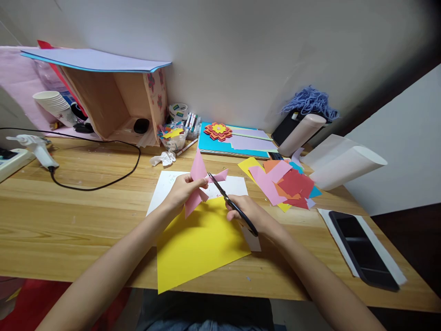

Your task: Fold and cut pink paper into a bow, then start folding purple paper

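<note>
My left hand [182,189] pinches a folded piece of pink paper [197,166] whose pointed parts stick out up, down and to the right. In my right hand [246,209] is a pair of black-handled scissors [225,196], fingers closed around the handles. The blades point up and left and meet the pink paper beside my left fingertips; how far they are parted is hard to see. Beneath both hands lies a yellow sheet of paper [200,253], partly over white paper [158,193] on the wooden table.
Coloured paper scraps [292,184] are piled to the right, near a phone [365,250]. Behind stand a layered paper flower [218,131] on a blue sheet and a cup of scraps [174,138]. At left are a glue gun [37,149] with its cord and an open box [113,101].
</note>
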The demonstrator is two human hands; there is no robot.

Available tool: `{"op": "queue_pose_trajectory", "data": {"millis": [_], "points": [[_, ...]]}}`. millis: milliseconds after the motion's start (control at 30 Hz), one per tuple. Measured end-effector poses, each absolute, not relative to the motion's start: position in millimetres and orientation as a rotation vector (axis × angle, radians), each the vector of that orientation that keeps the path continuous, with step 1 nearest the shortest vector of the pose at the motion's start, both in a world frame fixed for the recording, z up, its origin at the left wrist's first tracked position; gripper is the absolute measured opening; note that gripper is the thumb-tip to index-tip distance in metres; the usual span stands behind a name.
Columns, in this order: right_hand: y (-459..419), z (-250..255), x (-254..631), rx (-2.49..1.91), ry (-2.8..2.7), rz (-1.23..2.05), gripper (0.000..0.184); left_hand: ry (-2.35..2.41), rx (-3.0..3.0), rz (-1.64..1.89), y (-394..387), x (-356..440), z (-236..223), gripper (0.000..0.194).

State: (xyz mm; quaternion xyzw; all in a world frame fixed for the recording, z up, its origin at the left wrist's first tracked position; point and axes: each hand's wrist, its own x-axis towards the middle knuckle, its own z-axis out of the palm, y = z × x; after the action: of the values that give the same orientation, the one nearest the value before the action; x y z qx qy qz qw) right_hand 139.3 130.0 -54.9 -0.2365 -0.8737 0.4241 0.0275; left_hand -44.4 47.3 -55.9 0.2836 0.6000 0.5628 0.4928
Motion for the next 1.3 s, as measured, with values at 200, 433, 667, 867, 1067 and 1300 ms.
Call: {"op": "queue_pose_trajectory", "data": {"millis": [200, 433, 667, 867, 1067, 1300], "points": [[129, -54, 138, -0.736, -2.679, 1.336, 0.051, 1.456, 0.685, 1.379, 47, -44, -56, 0.028], [128, -54, 139, -0.748, -2.668, 1.342, 0.042, 1.459, 0.676, 1.371, 48, -44, -58, 0.029], [126, -54, 140, -0.712, -2.644, 1.377, 0.054, 1.434, 0.672, 1.354, 49, -44, -60, 0.028], [127, -58, 146, -0.586, -2.612, 1.516, 0.068, 1.371, 0.638, 1.379, 49, -43, -59, 0.025], [130, -63, 147, -0.696, -2.431, 1.613, 0.056, 1.421, 0.588, 1.470, 50, -48, -61, 0.030], [131, -60, 135, -0.901, -2.032, 1.615, 0.036, 1.277, 0.604, 1.446, 50, -44, -59, 0.027]]}}
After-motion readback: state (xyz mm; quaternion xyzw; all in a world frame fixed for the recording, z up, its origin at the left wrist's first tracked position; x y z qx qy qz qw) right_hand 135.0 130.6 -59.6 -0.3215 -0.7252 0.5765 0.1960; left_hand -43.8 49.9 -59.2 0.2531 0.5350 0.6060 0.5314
